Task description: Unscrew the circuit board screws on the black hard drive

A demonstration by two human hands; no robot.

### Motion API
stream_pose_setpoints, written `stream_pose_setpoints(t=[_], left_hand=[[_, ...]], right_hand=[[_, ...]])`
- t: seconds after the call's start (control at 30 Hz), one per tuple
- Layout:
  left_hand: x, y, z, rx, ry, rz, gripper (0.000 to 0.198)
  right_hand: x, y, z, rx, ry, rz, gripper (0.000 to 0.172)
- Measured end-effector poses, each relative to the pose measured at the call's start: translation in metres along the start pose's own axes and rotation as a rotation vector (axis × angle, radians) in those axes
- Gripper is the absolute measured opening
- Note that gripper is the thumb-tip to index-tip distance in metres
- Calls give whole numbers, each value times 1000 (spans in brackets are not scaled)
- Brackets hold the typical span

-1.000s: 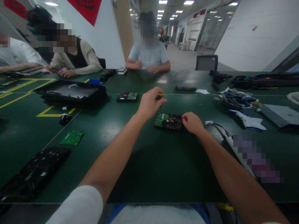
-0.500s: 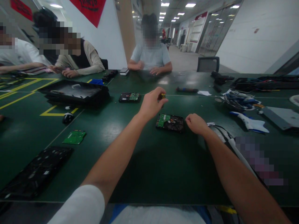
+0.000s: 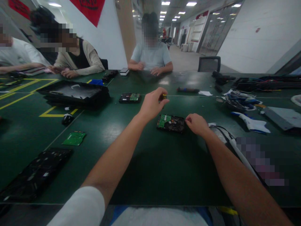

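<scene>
A hard drive (image 3: 172, 124) with a green circuit board lies on the table in front of me. Above its far left side, my left hand (image 3: 154, 102) is closed on a small yellow-and-dark object (image 3: 165, 96), mostly covered by the fingers. My right hand (image 3: 197, 123) is at the drive's right end, thumb and fingers pinched together. Whether it touches the drive or holds something small, I cannot make out. Another hard drive (image 3: 129, 97) sits farther back, left of my left hand.
To the left are a black tray (image 3: 74, 94), a computer mouse (image 3: 67, 119), a green circuit board (image 3: 74, 138) and a large black panel (image 3: 37, 174). A screwdriver (image 3: 188, 90), bundled cables (image 3: 242, 101) and a metal box (image 3: 282, 117) lie right. Several people sit across the table.
My right hand has shifted very slightly left, and its fingertips now show in a pinch by the drive. My left hand and the drive look unmoved. The view has shifted a little.
</scene>
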State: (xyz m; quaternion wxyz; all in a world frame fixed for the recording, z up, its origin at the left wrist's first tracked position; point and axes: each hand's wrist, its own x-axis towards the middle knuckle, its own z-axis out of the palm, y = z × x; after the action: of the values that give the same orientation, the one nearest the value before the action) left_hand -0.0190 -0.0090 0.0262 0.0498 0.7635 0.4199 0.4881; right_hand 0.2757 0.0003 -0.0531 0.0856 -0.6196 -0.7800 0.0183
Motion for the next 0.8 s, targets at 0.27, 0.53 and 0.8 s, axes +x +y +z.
stream_pose_setpoints(t=[0.27, 0.53, 0.8], left_hand=[[0, 2, 0, 4, -12, 2, 22], [-2, 5, 0, 8, -35, 20, 22], [-1, 1, -2, 6, -27, 8, 23]], right_hand=[[2, 0, 5, -14, -43, 10, 21], [-8, -49, -32, 162, 57, -200, 17], [-15, -123, -26, 177, -156, -501, 12]])
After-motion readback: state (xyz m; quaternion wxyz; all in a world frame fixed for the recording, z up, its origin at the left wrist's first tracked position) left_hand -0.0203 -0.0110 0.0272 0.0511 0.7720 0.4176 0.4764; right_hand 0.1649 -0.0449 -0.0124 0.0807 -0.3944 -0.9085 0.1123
